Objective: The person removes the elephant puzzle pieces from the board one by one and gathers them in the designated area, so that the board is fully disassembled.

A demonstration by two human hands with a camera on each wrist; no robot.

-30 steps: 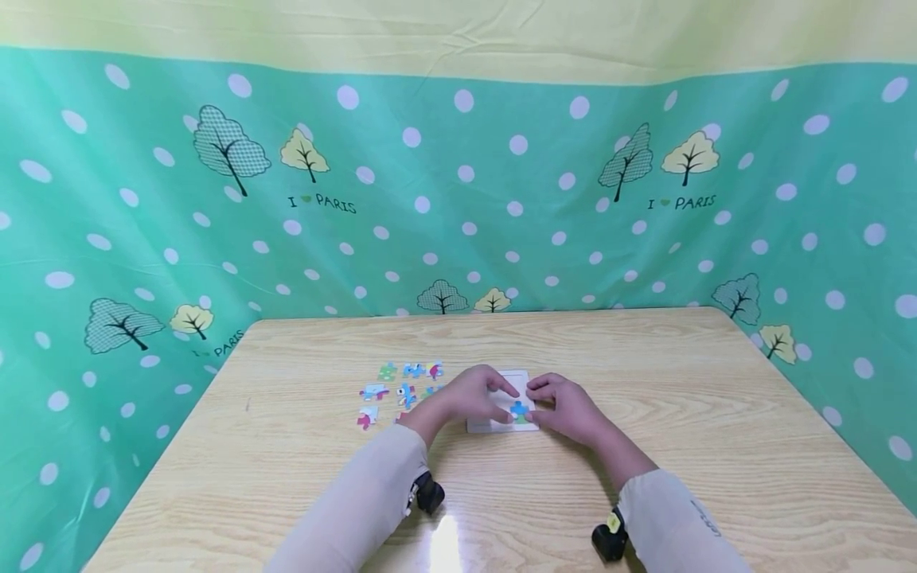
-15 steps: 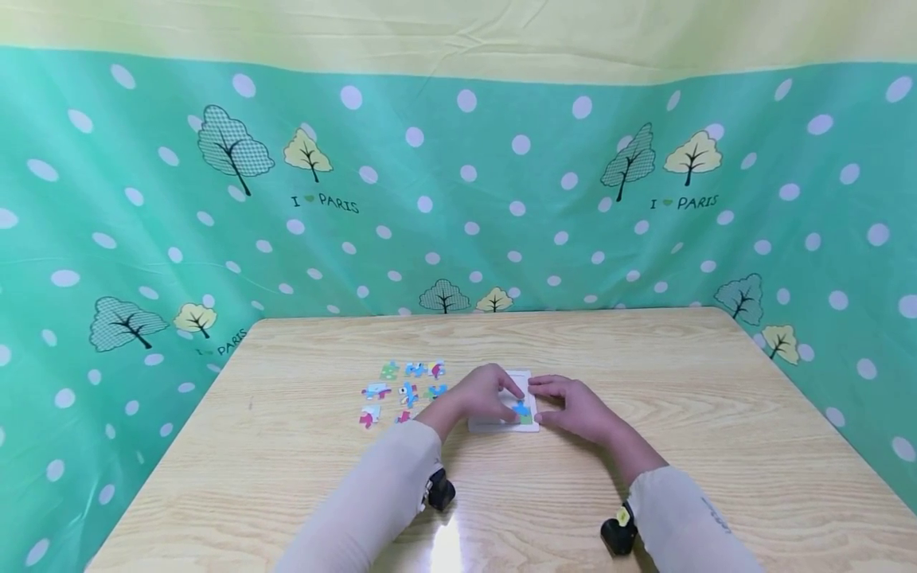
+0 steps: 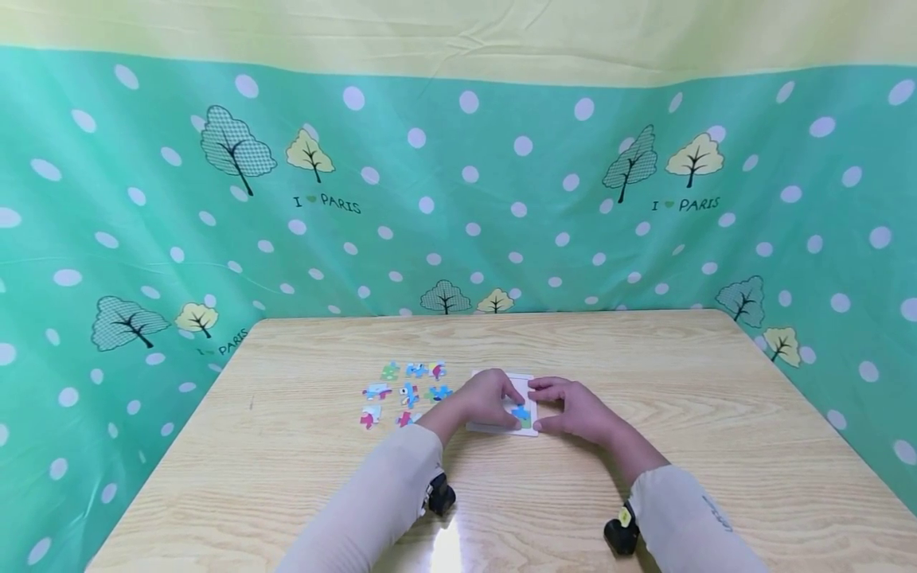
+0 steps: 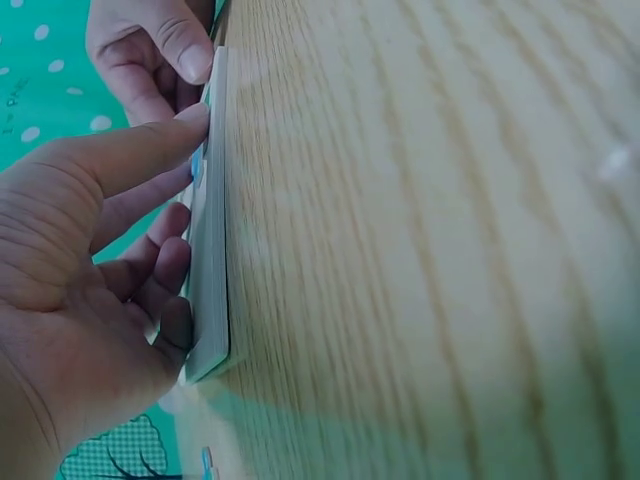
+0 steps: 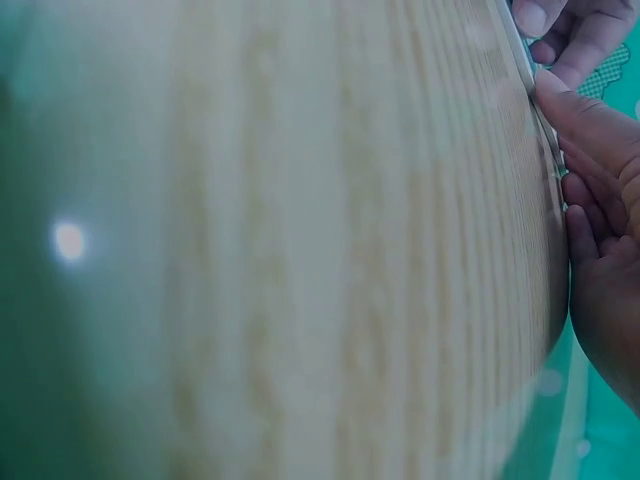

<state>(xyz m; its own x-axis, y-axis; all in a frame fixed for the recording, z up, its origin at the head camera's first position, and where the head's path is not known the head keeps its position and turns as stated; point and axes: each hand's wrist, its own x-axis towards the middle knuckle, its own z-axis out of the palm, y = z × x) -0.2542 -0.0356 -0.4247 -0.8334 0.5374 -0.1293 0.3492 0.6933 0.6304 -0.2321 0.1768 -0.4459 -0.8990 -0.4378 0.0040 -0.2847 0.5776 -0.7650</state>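
A white puzzle tray (image 3: 526,380) lies flat on the table, with a blue and green puzzle piece (image 3: 521,413) in its near right corner. Over the tray, my left hand (image 3: 487,398) holds this piece between thumb and index finger, covering the tray's left part. In the left wrist view, the other fingers of the left hand (image 4: 90,220) curl close over the tray (image 4: 212,290). My right hand (image 3: 576,410) grips the tray's right edge, thumb near the front corner and fingers farther back. The right wrist view shows the right thumb (image 5: 575,110) at the tray's edge.
Several loose puzzle pieces (image 3: 409,395) lie in rows left of the tray, some close to the left forearm. The wooden table (image 3: 645,358) ends at a green dotted curtain (image 3: 516,239) behind. Black wrist cameras (image 3: 440,495) hang under both sleeves.
My right hand has shifted right, from the puzzle piece to the tray's right edge. The left fingers stay at the piece, now slightly lower in the head view.
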